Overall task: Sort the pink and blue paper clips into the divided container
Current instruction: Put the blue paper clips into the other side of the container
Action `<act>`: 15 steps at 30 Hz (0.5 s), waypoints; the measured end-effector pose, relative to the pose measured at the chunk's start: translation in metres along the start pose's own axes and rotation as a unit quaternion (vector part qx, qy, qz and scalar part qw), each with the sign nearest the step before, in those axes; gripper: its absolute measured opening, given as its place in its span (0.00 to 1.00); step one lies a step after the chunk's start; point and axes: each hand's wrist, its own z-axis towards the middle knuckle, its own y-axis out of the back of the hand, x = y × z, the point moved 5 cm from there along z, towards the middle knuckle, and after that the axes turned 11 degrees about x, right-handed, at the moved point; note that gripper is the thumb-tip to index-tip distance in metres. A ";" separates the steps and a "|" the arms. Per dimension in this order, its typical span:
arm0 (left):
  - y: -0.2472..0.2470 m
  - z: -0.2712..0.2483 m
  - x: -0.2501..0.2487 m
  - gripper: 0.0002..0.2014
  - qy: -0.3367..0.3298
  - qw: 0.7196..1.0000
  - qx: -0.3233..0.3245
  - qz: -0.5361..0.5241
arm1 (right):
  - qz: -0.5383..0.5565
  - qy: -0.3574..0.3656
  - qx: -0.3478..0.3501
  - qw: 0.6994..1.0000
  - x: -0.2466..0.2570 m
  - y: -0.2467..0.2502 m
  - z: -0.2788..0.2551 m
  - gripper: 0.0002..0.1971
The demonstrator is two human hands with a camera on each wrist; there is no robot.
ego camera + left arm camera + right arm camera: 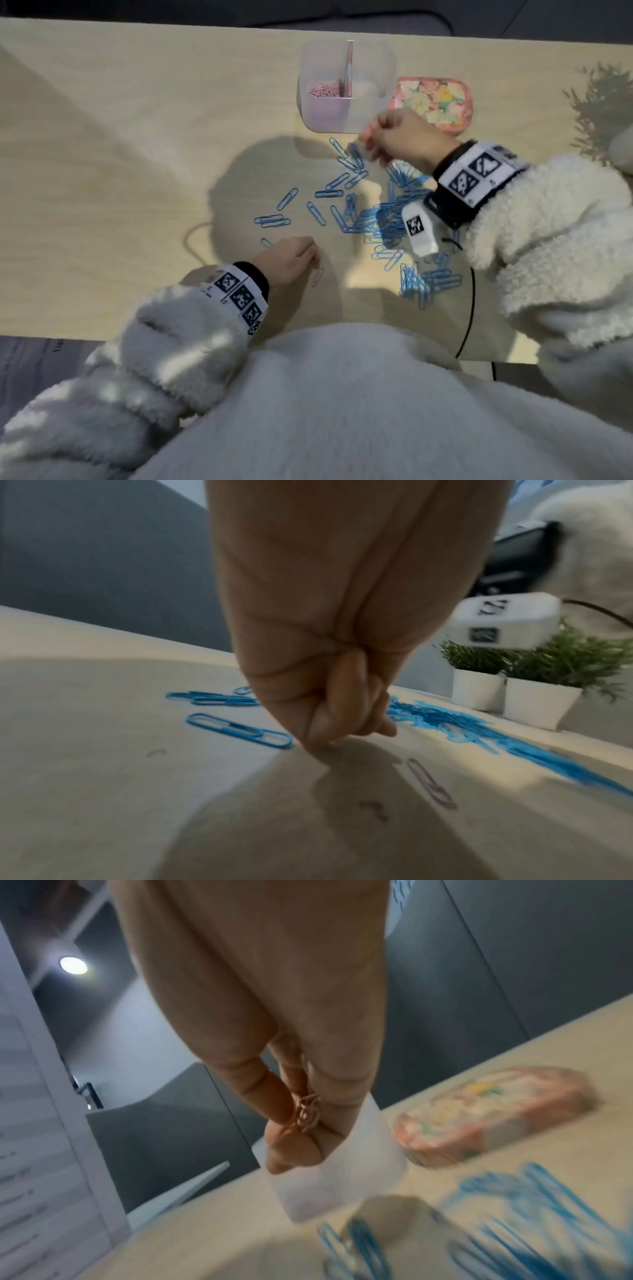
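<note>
On the table (102, 137), one clear divided container (346, 85) holds pink clips in its left compartment; dozens of blue paper clips (376, 219) (too tangled to count) lie scattered before it. The right hand (397, 140) pinches several pink clips (306, 1115); the left hand (291, 258), fingers curled, rests beside one pink clip (431, 783)

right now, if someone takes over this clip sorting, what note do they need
Right hand: fingers pinch a few pink clips, beside the container's near right corner.
Left hand: fingers curled, fingertips on the table, holding nothing; one pink clip lies loose beside it.
Done: pink pile in the left compartment.
Left: right compartment looks empty; blue clips are all spread on the table.
</note>
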 end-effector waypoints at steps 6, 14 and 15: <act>-0.011 0.000 -0.001 0.08 0.026 0.975 -0.091 0.203 | -0.121 0.049 -0.009 0.991 0.067 0.004 0.048 0.14; 0.001 0.007 -0.005 0.10 0.051 0.976 -0.056 0.204 | -0.220 0.037 -0.049 0.974 0.086 -0.004 0.092 0.14; 0.007 0.008 -0.009 0.09 0.051 0.979 -0.045 0.192 | -0.238 0.035 -0.047 0.970 0.084 -0.003 0.094 0.16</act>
